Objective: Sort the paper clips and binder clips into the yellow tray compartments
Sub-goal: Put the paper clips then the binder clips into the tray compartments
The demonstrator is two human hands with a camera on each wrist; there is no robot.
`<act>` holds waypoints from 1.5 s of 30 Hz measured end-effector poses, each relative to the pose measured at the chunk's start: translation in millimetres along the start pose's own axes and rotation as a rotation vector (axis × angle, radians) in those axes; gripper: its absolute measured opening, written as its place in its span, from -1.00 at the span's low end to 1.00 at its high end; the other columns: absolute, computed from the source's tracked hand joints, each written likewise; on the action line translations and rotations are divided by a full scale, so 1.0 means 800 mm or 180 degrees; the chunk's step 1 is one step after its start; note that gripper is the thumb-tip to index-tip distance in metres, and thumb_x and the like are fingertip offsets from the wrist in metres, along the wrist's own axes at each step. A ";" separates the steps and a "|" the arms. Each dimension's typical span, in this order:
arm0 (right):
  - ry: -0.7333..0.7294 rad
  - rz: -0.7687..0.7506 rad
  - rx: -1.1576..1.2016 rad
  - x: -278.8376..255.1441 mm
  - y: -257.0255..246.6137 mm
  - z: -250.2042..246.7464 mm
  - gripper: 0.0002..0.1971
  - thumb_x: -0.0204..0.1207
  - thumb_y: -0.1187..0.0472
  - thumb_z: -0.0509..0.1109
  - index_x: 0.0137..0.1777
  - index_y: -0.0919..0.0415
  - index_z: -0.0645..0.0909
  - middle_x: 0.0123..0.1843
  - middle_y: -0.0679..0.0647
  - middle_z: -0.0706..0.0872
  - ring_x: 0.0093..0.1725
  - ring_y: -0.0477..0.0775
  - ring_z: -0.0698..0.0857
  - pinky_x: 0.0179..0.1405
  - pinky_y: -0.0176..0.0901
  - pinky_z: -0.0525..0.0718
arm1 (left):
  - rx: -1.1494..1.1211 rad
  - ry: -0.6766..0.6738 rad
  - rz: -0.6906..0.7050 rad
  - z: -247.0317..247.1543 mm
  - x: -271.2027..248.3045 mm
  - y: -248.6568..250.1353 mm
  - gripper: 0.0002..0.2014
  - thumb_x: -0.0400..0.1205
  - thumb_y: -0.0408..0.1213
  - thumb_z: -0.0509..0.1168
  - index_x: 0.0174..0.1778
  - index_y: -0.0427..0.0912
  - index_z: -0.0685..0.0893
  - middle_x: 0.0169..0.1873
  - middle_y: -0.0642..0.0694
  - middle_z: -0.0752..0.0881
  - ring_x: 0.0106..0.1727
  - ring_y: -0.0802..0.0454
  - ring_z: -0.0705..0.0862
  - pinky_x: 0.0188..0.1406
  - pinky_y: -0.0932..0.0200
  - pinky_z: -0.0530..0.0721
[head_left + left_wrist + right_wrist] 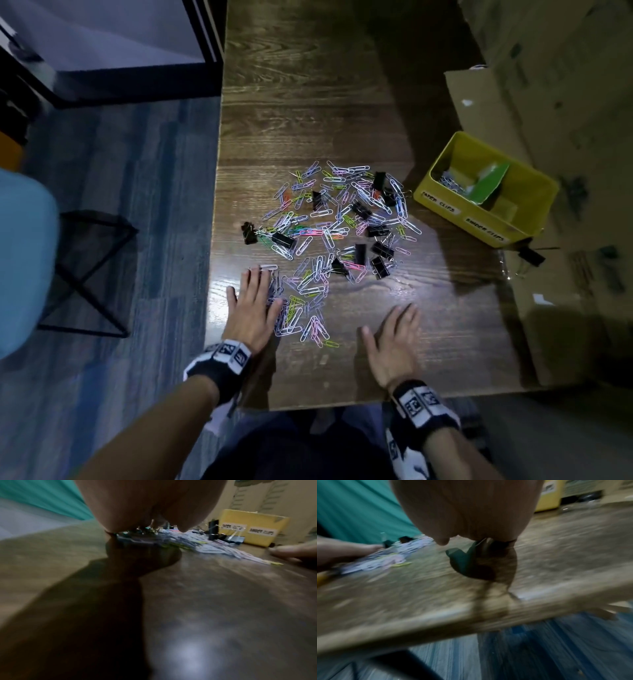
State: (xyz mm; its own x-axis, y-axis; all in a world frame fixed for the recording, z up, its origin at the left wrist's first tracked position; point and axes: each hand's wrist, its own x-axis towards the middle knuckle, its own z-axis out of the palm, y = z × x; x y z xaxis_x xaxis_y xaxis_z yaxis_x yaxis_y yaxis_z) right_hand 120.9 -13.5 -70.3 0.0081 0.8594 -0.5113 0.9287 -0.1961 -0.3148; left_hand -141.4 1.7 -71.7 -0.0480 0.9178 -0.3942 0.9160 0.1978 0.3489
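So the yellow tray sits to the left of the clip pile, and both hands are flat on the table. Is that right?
Not quite. The head view shows the yellow tray to the right of the clip pile, not the left. The rest holds: the left hand and right hand are both flat on the table.

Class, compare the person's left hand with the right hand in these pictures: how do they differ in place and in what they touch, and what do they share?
The left hand lies on the near left edge of the pile of paper clips, fingers resting on clips; the right hand is over bare table, apart from the pile. The left hand is farther from the yellow tray; the right hand is nearer it. Both are flat, fingers straight, holding nothing, with a black wristband.
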 end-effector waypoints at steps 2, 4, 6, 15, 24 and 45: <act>-0.0060 -0.0376 -0.0184 -0.014 -0.025 0.009 -0.03 0.44 -0.40 -0.50 0.57 0.44 -0.27 0.57 0.42 -0.38 0.57 0.35 -0.40 0.54 0.14 -0.35 | 0.0127 -0.0006 0.0106 0.015 -0.010 0.016 -0.27 0.57 0.25 -0.41 0.62 -0.07 -0.19 0.59 0.01 -0.27 0.59 0.07 -0.35 0.52 -0.06 -0.37; -0.0237 -0.0818 -0.0405 -0.022 -0.051 0.013 -0.16 0.59 -0.29 -0.25 0.57 0.41 -0.33 0.55 0.38 -0.45 0.56 0.35 -0.44 0.53 0.11 -0.39 | 0.0218 -0.0024 0.0271 0.031 -0.016 0.034 -0.26 0.57 0.26 -0.48 0.61 -0.09 -0.17 0.59 0.00 -0.23 0.60 0.04 -0.31 0.54 -0.08 -0.34; -0.0378 -0.1197 -0.0427 -0.021 -0.068 0.014 -0.18 0.63 -0.10 0.03 0.58 0.40 -0.33 0.54 0.34 -0.50 0.55 0.33 -0.48 0.59 0.13 -0.35 | 0.0210 -0.0070 0.0393 0.041 -0.021 0.056 -0.32 0.60 0.18 -0.48 0.60 -0.10 -0.19 0.60 -0.02 -0.21 0.61 0.01 -0.30 0.54 -0.08 -0.33; -0.0203 -0.1213 0.0878 0.002 -0.022 -0.021 0.01 0.44 0.25 0.46 0.60 0.12 -0.29 0.64 -0.05 -0.21 0.64 -0.09 -0.17 0.54 -0.44 -0.14 | -0.0639 -0.0500 0.1048 0.037 -0.024 0.117 -0.42 0.70 -0.08 -0.08 0.63 -0.09 -0.06 0.63 -0.05 -0.20 0.65 0.03 -0.19 0.64 -0.05 -0.12; -0.0398 -0.1472 0.0107 0.031 -0.004 -0.041 0.21 0.25 -0.24 0.53 0.64 -0.01 -0.29 0.66 -0.08 -0.32 0.64 0.04 -0.32 0.62 0.04 -0.14 | -0.0123 -0.0757 0.0718 0.002 -0.060 0.079 -0.08 0.37 0.04 0.50 0.55 0.06 0.10 0.33 -0.09 0.28 0.17 -0.02 0.59 0.22 0.18 0.58; -0.0160 -0.0943 0.0466 0.030 0.011 -0.070 -0.68 0.57 0.22 0.37 0.32 0.17 0.62 0.33 0.14 0.65 0.27 0.08 0.62 0.31 -0.22 0.47 | -0.1004 -0.0311 0.0730 -0.013 -0.006 0.117 -0.78 0.56 -0.39 0.36 0.08 -0.12 0.77 0.03 -0.03 0.79 0.00 0.18 0.73 0.14 0.46 0.52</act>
State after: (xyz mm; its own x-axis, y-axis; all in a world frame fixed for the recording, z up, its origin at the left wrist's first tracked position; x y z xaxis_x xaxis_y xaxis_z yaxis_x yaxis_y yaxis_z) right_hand 149.8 32.2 -40.6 -0.2758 0.8656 -0.4180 0.8248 -0.0102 -0.5653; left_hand -59.5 19.5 -28.0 0.1954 0.9164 -0.3494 0.7306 0.1017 0.6752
